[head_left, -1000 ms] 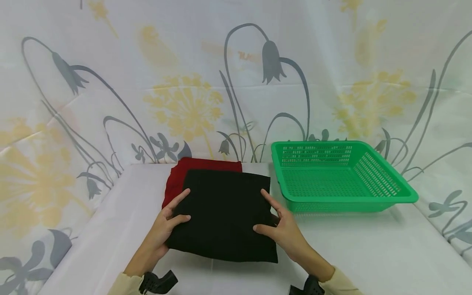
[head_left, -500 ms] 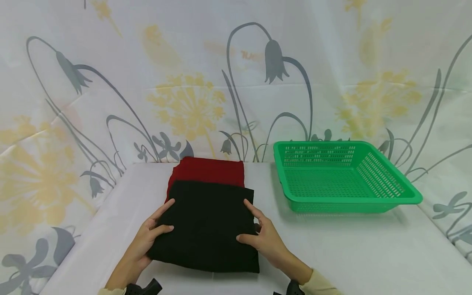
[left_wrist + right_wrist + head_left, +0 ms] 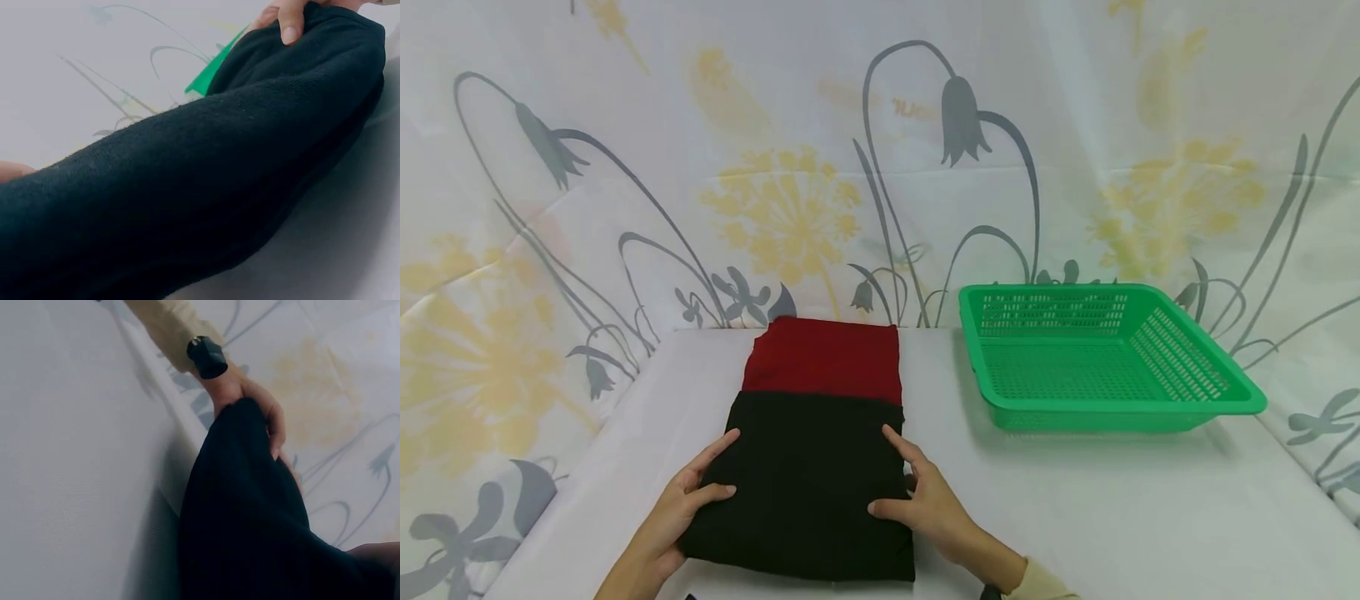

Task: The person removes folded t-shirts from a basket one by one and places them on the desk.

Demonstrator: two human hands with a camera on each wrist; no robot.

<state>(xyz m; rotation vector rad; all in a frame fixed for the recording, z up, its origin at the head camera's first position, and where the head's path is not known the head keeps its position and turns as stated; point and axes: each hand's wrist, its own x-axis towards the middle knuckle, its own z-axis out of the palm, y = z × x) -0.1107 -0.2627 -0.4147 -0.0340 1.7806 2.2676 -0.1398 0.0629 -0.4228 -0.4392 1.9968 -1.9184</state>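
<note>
Both hands hold a folded black cloth (image 3: pixel 805 492), probably a garment, by its opposite sides. My left hand (image 3: pixel 676 510) grips its left edge with the thumb on top and the lower fingers out of sight beneath. At the right edge, my right hand (image 3: pixel 931 504) pinches the cloth in the same way. The wrist views show the black cloth (image 3: pixel 187 162) sagging between the hands, raised off the table at least in part. Behind it lies a folded red cloth (image 3: pixel 827 358), whose near part is hidden by the black one.
To the right, a green perforated plastic basket (image 3: pixel 1120 407) with nothing in it stands on the white-covered table (image 3: pixel 1097 508). A flower-printed curtain (image 3: pixel 790 100) hangs along the back and sides.
Both hands have drawn the black cloth left and toward me, off much of the red cloth. More of the red cloth shows now. The basket has stayed in place.
</note>
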